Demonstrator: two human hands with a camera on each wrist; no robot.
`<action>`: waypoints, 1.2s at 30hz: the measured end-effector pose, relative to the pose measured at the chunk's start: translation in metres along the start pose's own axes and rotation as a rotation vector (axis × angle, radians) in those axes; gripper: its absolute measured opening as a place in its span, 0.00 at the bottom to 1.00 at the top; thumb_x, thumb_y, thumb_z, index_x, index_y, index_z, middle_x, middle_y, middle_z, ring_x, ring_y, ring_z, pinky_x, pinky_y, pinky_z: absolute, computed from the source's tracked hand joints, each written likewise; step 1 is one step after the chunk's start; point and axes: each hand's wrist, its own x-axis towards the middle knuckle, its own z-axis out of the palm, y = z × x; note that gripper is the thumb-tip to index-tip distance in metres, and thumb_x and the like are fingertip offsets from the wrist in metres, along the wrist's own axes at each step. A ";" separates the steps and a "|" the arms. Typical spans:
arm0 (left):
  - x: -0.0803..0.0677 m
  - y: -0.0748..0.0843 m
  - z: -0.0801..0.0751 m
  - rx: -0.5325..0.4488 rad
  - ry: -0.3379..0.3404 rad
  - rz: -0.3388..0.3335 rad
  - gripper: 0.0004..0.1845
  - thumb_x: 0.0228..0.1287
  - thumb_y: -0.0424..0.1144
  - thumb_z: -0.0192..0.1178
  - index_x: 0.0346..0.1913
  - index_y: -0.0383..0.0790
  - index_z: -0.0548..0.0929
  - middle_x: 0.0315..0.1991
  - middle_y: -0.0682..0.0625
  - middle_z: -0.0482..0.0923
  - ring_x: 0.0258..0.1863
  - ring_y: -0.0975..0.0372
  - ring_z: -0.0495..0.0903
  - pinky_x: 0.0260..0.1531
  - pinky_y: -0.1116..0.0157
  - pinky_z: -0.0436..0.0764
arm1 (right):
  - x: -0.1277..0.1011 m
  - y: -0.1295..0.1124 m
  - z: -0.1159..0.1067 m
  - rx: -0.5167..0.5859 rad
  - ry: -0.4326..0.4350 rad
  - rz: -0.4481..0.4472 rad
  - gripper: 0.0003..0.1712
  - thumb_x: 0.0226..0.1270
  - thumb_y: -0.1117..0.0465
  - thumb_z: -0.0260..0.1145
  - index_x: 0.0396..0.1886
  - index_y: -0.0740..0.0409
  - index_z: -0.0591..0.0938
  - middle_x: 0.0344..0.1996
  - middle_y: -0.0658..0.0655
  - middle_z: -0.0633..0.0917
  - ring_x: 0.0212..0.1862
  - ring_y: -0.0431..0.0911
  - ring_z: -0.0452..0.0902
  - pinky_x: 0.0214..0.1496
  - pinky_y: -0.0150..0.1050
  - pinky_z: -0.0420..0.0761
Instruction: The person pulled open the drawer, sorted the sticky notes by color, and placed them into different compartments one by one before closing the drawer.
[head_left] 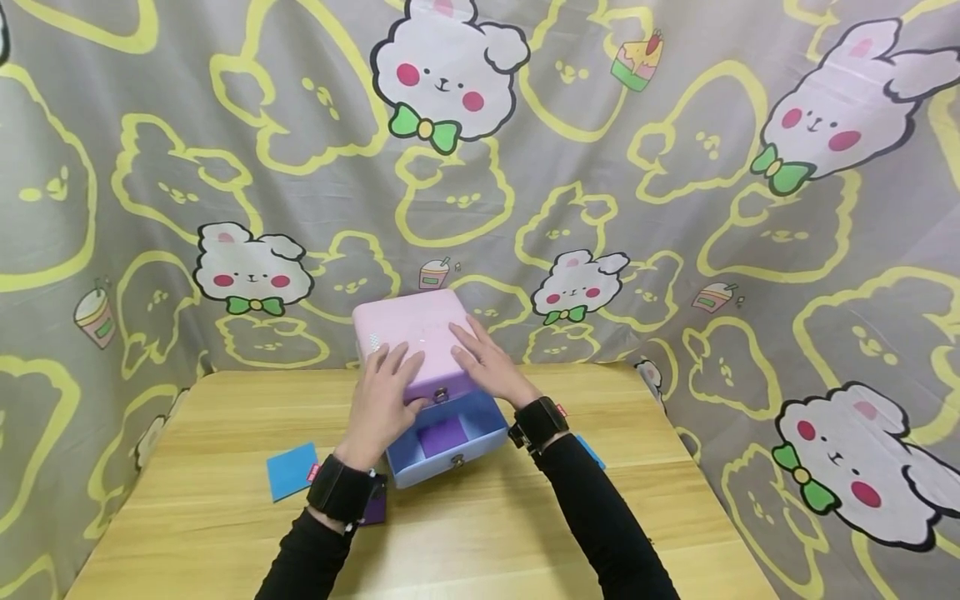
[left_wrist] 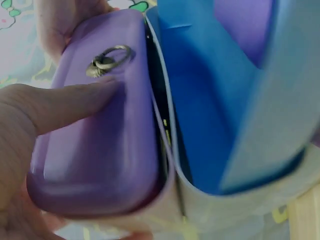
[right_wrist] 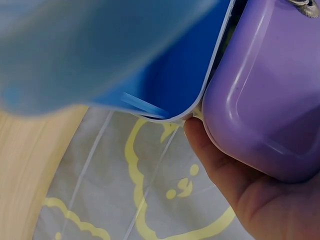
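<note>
A small drawer box with a pink top [head_left: 420, 321] stands near the table's back edge. Its upper purple drawer [left_wrist: 100, 150], with a metal ring pull [left_wrist: 107, 62], is closed. Below it, the blue drawer [head_left: 427, 473] is pulled out, and a purple sheet [head_left: 442, 436] lies inside. My left hand [head_left: 381, 408] grips the box's front left edge, fingers over the top and thumb on the purple front below the ring. My right hand [head_left: 491, 364] holds the right edge, fingers across the top, its thumb along the side by the purple drawer's corner.
A blue square [head_left: 291, 472] lies on the wooden table [head_left: 225, 533] to the left. Beside the left wrist shows part of a purple piece [head_left: 372, 511]. Another blue piece [head_left: 591, 452] is mostly behind the right forearm. A patterned curtain [head_left: 465, 192] hangs around the table.
</note>
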 end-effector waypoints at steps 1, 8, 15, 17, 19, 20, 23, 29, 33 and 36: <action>-0.003 -0.002 -0.001 -0.034 0.021 0.011 0.40 0.43 0.38 0.83 0.64 0.41 0.79 0.68 0.35 0.74 0.69 0.37 0.68 0.62 0.36 0.76 | 0.000 0.000 0.000 -0.001 -0.001 0.001 0.32 0.80 0.39 0.46 0.80 0.32 0.59 0.84 0.50 0.45 0.82 0.60 0.50 0.77 0.70 0.58; -0.026 -0.007 -0.014 -0.142 0.142 0.022 0.36 0.52 0.38 0.78 0.66 0.41 0.78 0.64 0.36 0.75 0.61 0.43 0.74 0.56 0.42 0.80 | 0.000 -0.002 0.002 -0.008 -0.005 0.004 0.33 0.79 0.39 0.46 0.80 0.33 0.59 0.85 0.51 0.44 0.83 0.60 0.49 0.77 0.70 0.56; -0.055 -0.005 -0.022 -0.061 0.308 -0.031 0.24 0.60 0.34 0.71 0.59 0.34 0.81 0.53 0.35 0.82 0.52 0.43 0.78 0.52 0.46 0.79 | 0.000 0.000 0.005 -0.011 0.006 0.017 0.32 0.79 0.39 0.46 0.80 0.32 0.59 0.84 0.50 0.44 0.83 0.58 0.47 0.78 0.69 0.55; -0.065 -0.006 -0.021 -0.033 0.332 -0.078 0.23 0.59 0.33 0.70 0.57 0.33 0.82 0.50 0.35 0.83 0.49 0.42 0.79 0.48 0.46 0.80 | 0.000 0.000 0.005 -0.015 0.007 0.020 0.32 0.79 0.38 0.45 0.80 0.32 0.58 0.84 0.49 0.44 0.83 0.58 0.47 0.78 0.69 0.55; -0.076 -0.008 -0.018 -0.009 0.337 -0.123 0.22 0.58 0.32 0.70 0.56 0.32 0.83 0.47 0.34 0.84 0.46 0.42 0.80 0.44 0.47 0.80 | 0.001 0.000 0.004 -0.021 0.010 0.019 0.32 0.79 0.38 0.45 0.80 0.31 0.58 0.84 0.48 0.44 0.83 0.58 0.48 0.78 0.69 0.55; -0.082 -0.010 -0.016 0.001 0.335 -0.142 0.21 0.57 0.31 0.70 0.55 0.31 0.83 0.46 0.34 0.85 0.45 0.42 0.80 0.42 0.47 0.80 | 0.001 0.000 0.004 -0.022 0.012 0.015 0.33 0.79 0.38 0.45 0.80 0.32 0.58 0.84 0.49 0.45 0.83 0.59 0.48 0.78 0.69 0.55; -0.096 -0.015 -0.009 0.027 0.310 -0.186 0.19 0.58 0.31 0.70 0.53 0.29 0.83 0.43 0.33 0.85 0.42 0.41 0.81 0.40 0.46 0.81 | 0.000 0.001 0.004 -0.025 0.013 0.019 0.33 0.79 0.38 0.45 0.80 0.31 0.58 0.84 0.49 0.45 0.83 0.59 0.48 0.78 0.70 0.56; -0.115 -0.024 0.005 0.064 0.216 -0.253 0.19 0.57 0.31 0.70 0.51 0.27 0.83 0.40 0.30 0.85 0.37 0.40 0.82 0.36 0.46 0.81 | 0.000 0.002 0.003 -0.013 0.012 0.029 0.32 0.79 0.37 0.45 0.80 0.29 0.58 0.84 0.47 0.44 0.83 0.58 0.48 0.77 0.71 0.55; -0.123 -0.028 0.011 0.068 0.072 -0.329 0.24 0.57 0.35 0.72 0.54 0.25 0.81 0.42 0.26 0.84 0.37 0.36 0.81 0.35 0.43 0.82 | 0.000 0.002 0.003 -0.006 0.019 0.021 0.32 0.79 0.37 0.46 0.80 0.29 0.59 0.84 0.47 0.44 0.83 0.59 0.49 0.76 0.72 0.56; -0.128 -0.031 0.016 0.061 -0.104 -0.419 0.28 0.59 0.39 0.71 0.58 0.24 0.78 0.47 0.23 0.81 0.42 0.31 0.80 0.38 0.38 0.82 | 0.000 0.002 0.003 0.000 0.017 0.016 0.32 0.79 0.37 0.46 0.80 0.29 0.59 0.84 0.48 0.44 0.83 0.59 0.50 0.76 0.71 0.57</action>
